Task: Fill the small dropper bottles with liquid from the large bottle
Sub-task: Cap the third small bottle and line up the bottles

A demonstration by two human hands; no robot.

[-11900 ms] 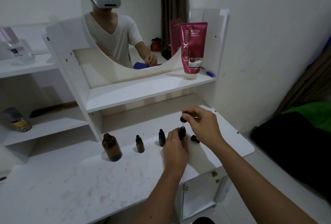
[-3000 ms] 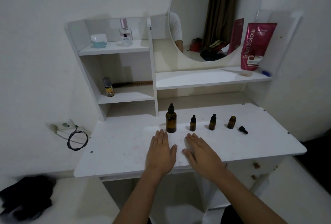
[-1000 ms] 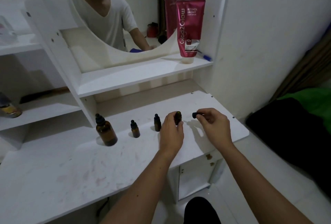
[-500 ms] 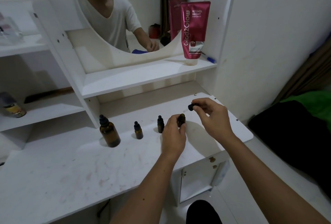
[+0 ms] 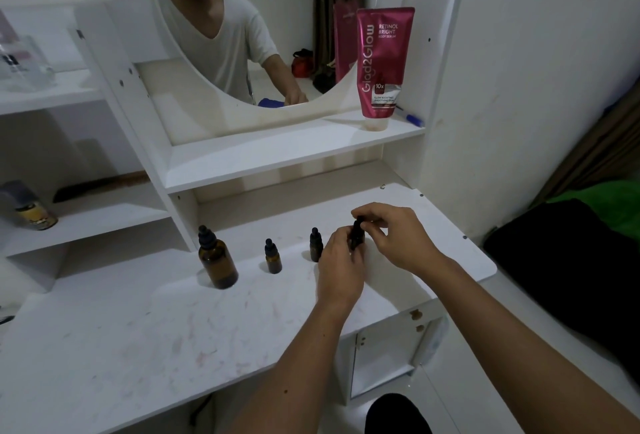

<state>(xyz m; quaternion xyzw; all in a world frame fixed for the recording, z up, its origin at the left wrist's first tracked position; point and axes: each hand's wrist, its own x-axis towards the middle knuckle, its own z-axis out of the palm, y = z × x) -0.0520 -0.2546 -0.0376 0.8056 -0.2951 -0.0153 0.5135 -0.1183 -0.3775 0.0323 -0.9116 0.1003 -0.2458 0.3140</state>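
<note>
Amber small bottle [image 5: 355, 238]: right of large bottle [image 5: 217, 260].
Left hand [image 5: 341, 265]: grips its body.
Right hand [image 5: 398, 238]: pinches dropper cap [image 5: 358, 223].
Risk: crooked cap may leak; bottle may tip.

1. The right hand [image 5: 398, 239] now sits directly over the third small bottle [image 5: 356, 237]; half a second ago it hovered above and to the right of it.
2. The dropper cap [image 5: 358, 222], earlier carried clear of the bottle, now meets its neck, though whether it is seated is hard to tell.
3. The left hand [image 5: 341, 260] has closed its grip higher around the bottle.
</note>
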